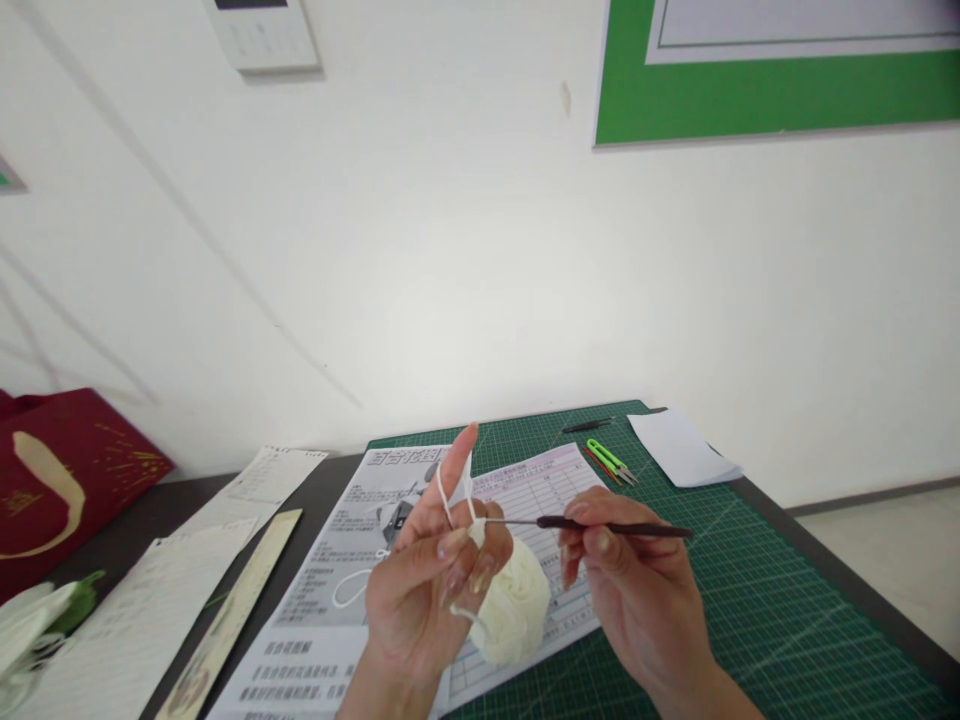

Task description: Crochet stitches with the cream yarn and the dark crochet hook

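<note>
My left hand [431, 580] pinches a small piece of white crochet work [478, 532] between thumb and fingers. Its index finger points up, with white yarn looped around it. My right hand [637, 575] grips a crochet hook [615, 527] by its dark handle, held nearly level. The hook's thin metal shaft reaches left to the crochet piece, and its tip is hidden at the stitches. Behind and below my left hand sits a ball of cream yarn [517, 605], on a printed sheet with a table [532, 490].
A green cutting mat [757, 590] carries thread snips [609, 460], a dark slim tool [589, 426] and blank white paper [682, 450]. Left are a printed instruction sheet [300, 620], a ruler [232, 615], handwritten papers [135, 630], a white flower [37, 625] and a red bag [82, 470]. A wall stands behind.
</note>
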A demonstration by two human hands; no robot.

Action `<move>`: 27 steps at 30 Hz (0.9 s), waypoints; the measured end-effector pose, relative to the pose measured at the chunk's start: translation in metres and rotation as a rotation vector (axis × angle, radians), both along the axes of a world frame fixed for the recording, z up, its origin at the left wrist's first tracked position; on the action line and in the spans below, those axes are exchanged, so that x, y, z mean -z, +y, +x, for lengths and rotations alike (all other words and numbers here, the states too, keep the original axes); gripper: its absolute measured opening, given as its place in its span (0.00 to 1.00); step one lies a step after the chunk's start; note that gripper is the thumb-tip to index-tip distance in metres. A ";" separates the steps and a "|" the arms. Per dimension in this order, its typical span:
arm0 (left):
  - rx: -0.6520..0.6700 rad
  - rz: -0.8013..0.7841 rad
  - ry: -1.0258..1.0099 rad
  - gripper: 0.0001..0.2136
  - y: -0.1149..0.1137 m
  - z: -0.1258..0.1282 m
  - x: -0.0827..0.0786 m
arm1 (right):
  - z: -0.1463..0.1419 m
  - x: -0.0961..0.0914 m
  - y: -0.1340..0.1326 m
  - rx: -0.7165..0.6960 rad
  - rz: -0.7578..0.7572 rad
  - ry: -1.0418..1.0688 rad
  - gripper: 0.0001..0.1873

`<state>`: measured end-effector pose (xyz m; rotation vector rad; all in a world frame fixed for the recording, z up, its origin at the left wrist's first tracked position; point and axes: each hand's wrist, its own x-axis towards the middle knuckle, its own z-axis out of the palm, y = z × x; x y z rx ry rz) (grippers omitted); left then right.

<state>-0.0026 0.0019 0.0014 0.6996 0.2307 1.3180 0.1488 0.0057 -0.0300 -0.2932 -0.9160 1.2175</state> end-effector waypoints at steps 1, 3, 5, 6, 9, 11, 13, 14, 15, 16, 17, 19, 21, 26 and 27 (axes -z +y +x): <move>0.003 -0.003 -0.007 0.28 0.000 0.000 -0.001 | 0.001 0.000 0.000 -0.001 0.014 -0.008 0.04; 0.014 -0.006 -0.018 0.27 -0.001 0.000 -0.002 | 0.003 -0.001 0.001 -0.002 0.045 -0.032 0.04; 0.021 -0.006 -0.028 0.27 -0.001 0.000 -0.003 | 0.005 -0.001 0.001 -0.008 0.069 -0.058 0.05; 0.019 -0.006 -0.033 0.28 -0.001 0.000 -0.003 | 0.006 -0.001 0.001 -0.009 0.071 -0.064 0.05; 0.005 -0.001 -0.053 0.28 0.002 0.001 0.000 | 0.007 -0.002 0.002 -0.026 0.012 -0.038 0.03; 0.005 0.036 -0.054 0.28 0.003 0.002 0.003 | 0.006 -0.003 0.003 -0.063 -0.087 0.020 0.04; 0.004 0.096 -0.005 0.27 0.003 0.002 0.006 | 0.006 -0.004 0.005 -0.138 -0.211 0.087 0.05; -0.006 0.124 0.041 0.26 0.003 0.003 0.007 | 0.005 -0.004 0.007 -0.186 -0.276 0.122 0.05; -0.026 0.149 0.097 0.26 0.002 0.003 0.008 | 0.005 -0.004 0.008 -0.237 -0.339 0.154 0.06; -0.059 0.175 0.154 0.25 0.002 0.004 0.009 | 0.005 -0.004 0.010 -0.284 -0.399 0.185 0.06; -0.106 0.206 0.205 0.25 0.001 0.005 0.011 | 0.004 -0.003 0.011 -0.321 -0.453 0.211 0.07; -0.209 0.304 0.295 0.25 0.002 0.006 0.014 | 0.004 -0.002 0.013 -0.361 -0.527 0.239 0.09; -0.281 0.406 0.372 0.25 0.003 0.007 0.018 | 0.003 -0.002 0.014 -0.349 -0.535 0.229 0.09; -0.290 0.382 0.456 0.26 0.004 0.010 0.022 | 0.001 -0.003 0.011 -0.237 -0.402 0.126 0.07; -0.292 0.336 0.451 0.25 0.003 0.011 0.021 | 0.001 -0.003 0.010 -0.204 -0.364 0.090 0.06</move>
